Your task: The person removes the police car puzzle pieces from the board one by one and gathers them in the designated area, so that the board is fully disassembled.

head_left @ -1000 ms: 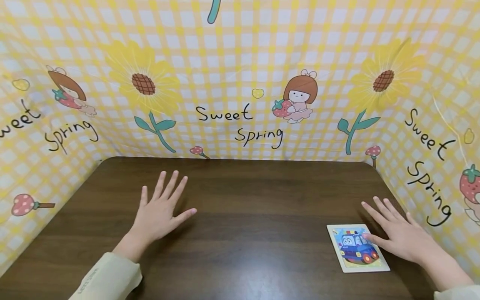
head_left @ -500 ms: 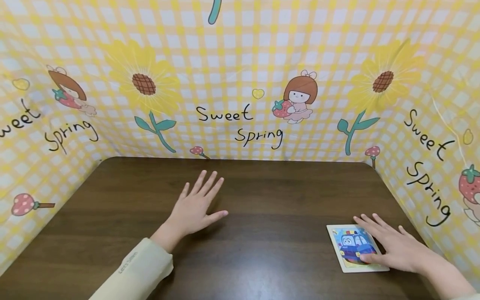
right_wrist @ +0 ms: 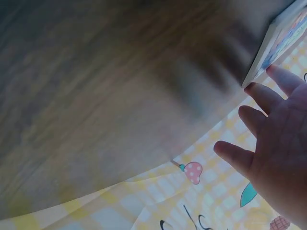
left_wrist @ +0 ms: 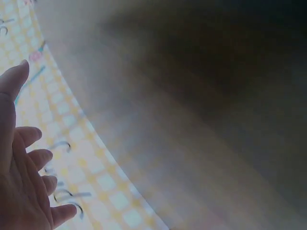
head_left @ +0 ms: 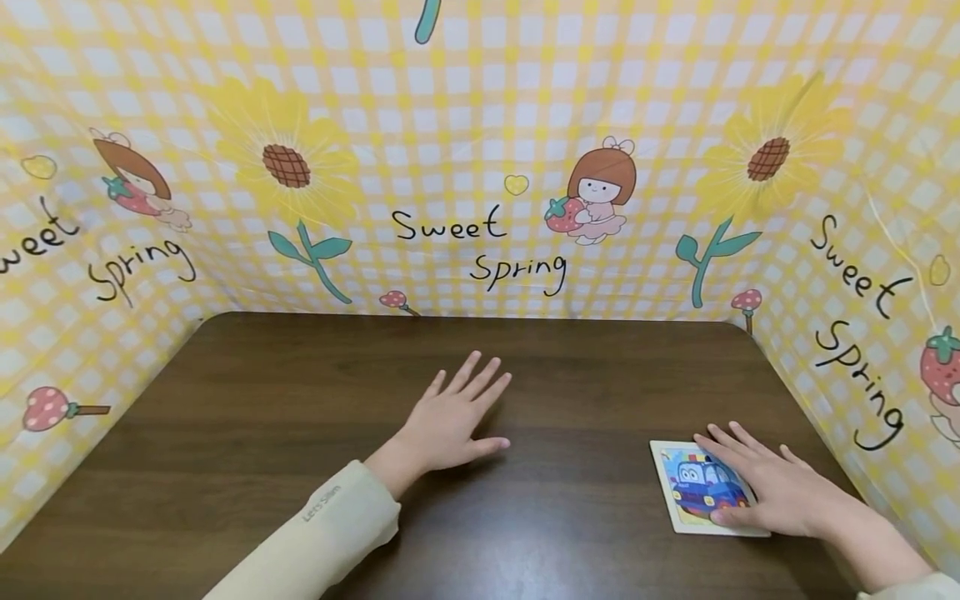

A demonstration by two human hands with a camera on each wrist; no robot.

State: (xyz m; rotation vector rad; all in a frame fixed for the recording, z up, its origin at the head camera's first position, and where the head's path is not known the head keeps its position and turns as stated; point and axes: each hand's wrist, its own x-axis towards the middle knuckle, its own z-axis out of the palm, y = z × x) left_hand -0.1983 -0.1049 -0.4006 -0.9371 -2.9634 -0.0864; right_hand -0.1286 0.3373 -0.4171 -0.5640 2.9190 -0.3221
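Observation:
A square board puzzle with a cartoon blue car in a pale frame lies flat at the table's right. My right hand lies over its right part with fingers spread and the thumb across the picture, hiding that side. In the right wrist view, fingertips meet the edge of the puzzle. Near the middle of the table is my left hand, fingers spread and holding nothing. The left wrist view shows the palm of the left hand with nothing in it.
The dark wooden table has rounded far corners. A yellow checked cloth with flowers and lettering rises behind it and along both sides, close to my right hand.
My left hand has moved right, from the table's left part to near the middle. My right hand has come left over the puzzle, which has shifted slightly away and left.

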